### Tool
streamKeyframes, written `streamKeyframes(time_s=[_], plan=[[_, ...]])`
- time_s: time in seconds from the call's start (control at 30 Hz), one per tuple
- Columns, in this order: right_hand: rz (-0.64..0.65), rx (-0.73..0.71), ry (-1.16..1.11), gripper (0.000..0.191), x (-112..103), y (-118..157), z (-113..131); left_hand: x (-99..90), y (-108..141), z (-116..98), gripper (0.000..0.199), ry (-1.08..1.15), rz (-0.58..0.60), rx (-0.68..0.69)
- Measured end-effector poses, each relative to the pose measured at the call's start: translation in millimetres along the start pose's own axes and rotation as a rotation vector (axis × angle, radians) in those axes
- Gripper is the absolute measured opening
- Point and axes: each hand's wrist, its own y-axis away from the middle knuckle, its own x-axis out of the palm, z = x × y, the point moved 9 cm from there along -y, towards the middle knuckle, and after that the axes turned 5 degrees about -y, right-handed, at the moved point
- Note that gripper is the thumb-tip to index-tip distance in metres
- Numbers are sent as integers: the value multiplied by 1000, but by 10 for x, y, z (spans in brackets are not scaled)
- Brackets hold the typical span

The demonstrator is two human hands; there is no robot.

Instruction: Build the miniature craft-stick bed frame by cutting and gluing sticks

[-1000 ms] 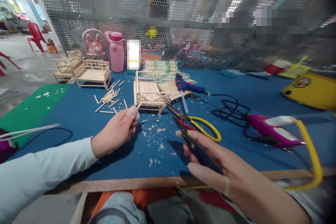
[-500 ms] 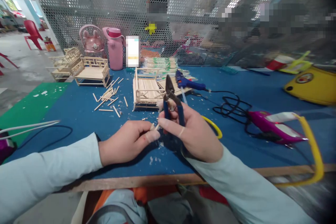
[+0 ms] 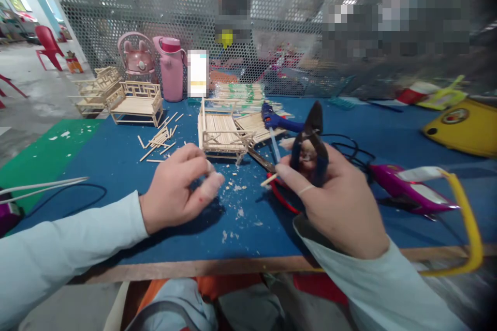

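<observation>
My right hand (image 3: pixel 337 196) is closed around dark-handled pliers (image 3: pixel 310 145), their jaws pointing up. A short wooden stick (image 3: pixel 268 180) sticks out at its thumb and fingertip. My left hand (image 3: pixel 180 186) hovers over the blue mat with its fingers curled and slightly apart, holding nothing that I can see. Beyond the hands stands a small wooden stick bench (image 3: pixel 222 137). To its left lies a loose pile of short sticks (image 3: pixel 161 135). Small offcuts (image 3: pixel 235 186) are scattered between my hands. Red-handled scissors (image 3: pixel 285 200) lie partly hidden beside my right hand.
A blue glue gun (image 3: pixel 283 121) lies behind my right hand. On the right are a magenta tool (image 3: pixel 411 189) with a cable and a yellow case (image 3: pixel 466 126). At the back left stand a finished bench (image 3: pixel 135 103) and a pink bottle (image 3: pixel 171 72).
My right hand has moved right with the pliers and a stick, uncovering the scissors. My left hand has parted from it, moved slightly left and loosened its pinch.
</observation>
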Motion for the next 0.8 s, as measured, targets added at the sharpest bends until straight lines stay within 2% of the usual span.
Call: streamKeyframes(time_s=[0.03, 0.07, 0.2, 0.27, 0.3, 0.37, 0.43, 0.5, 0.53, 0.6, 0.7, 0.77, 0.8], plan=[[55, 30, -17, 16, 58, 11, -14, 76, 10, -49, 18, 55, 42, 11], [100, 48, -39, 16, 123, 27, -12, 191, 24, -67, 19, 139, 114, -21], [156, -10, -126, 17, 345, 71, 107, 774, 204, 7, 64, 693, 481, -410], [101, -78, -133, 16, 336, 58, 162, 879, 263, 67, 53, 786, 561, -524], [29, -111, -119, 16, 265, 40, 174, 865, 262, 118, 41, 736, 575, -536], [-209, -178, -90, 19, -16, 18, 186, 746, 210, 226, 21, 471, 581, -475], [-456, -213, -108, 25, -335, 43, 164, 568, 122, 260, 18, 44, 577, -326], [-561, -192, -185, 27, -518, 53, 105, 419, 58, 214, 20, -388, 579, -188], [-532, -149, -223, 26, -524, 32, 61, 348, 32, 174, 19, -540, 563, -152], [-375, -32, -240, 26, -398, -14, -33, 229, 3, 92, 21, -691, 531, -146], [-109, 106, -219, 30, -77, 5, -168, 158, 43, 85, 32, -796, 620, -210], [-27, 122, -220, 30, 62, 37, -213, 103, 44, 111, 24, -869, 645, -227], [-7, 124, -220, 29, 106, 46, -226, 65, 18, 106, 19, -905, 614, -214]])
